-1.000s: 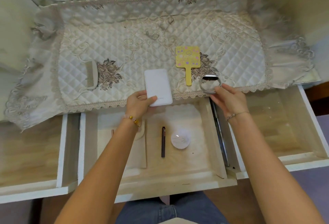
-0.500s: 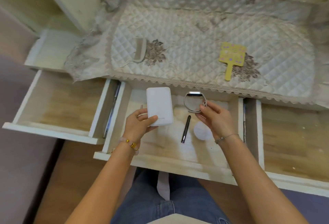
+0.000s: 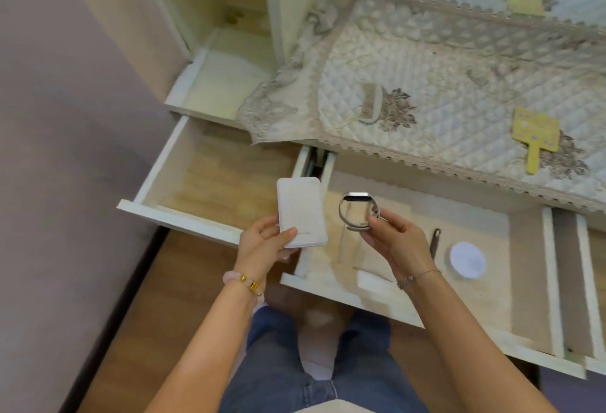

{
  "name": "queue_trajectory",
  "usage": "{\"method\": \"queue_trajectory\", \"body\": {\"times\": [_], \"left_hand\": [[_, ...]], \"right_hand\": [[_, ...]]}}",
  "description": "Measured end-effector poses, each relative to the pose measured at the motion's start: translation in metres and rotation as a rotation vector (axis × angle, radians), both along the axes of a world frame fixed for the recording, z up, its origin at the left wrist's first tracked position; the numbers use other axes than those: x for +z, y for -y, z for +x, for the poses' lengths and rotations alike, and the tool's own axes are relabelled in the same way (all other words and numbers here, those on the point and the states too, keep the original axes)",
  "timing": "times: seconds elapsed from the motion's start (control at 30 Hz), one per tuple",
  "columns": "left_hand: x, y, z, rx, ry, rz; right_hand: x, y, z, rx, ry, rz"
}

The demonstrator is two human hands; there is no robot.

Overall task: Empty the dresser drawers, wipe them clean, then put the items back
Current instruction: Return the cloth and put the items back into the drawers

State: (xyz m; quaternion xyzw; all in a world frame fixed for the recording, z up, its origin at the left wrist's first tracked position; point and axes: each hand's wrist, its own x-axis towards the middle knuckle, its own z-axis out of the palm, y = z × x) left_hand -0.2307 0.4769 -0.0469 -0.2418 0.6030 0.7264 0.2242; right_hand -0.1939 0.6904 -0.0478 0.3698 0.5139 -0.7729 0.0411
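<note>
My left hand grips a flat white power bank by its lower end, above the gap between the left drawer and the middle drawer. My right hand pinches a smartwatch with a looped beige strap over the middle drawer's left part. In that drawer lie a dark pen, a round white compact and a pale flat item near the front. The left drawer's wooden bottom is bare.
A quilted lace-edged cover lies on the dresser top, with a beige comb and a yellow hand mirror on it. A right drawer stands open at the frame edge. An open white shelf niche is at the upper left.
The view has swung left and down. Both hands have come away from the dresser top toward the drawers' left side, still holding the power bank and the watch.
</note>
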Motion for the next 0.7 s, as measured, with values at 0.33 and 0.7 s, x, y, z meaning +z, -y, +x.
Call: {"method": "queue_trajectory", "body": {"times": [0.33, 0.7], "left_hand": [[0.000, 0.136, -0.027, -0.019, -0.028, -0.102], [-0.022, 0.179, -0.083, 0.097, -0.016, -0.129]], "right_hand": [[-0.005, 0.125, -0.034, -0.009, 0.022, 0.010], [-0.032, 0.169, -0.084, 0.015, 0.115, -0.008]]}}
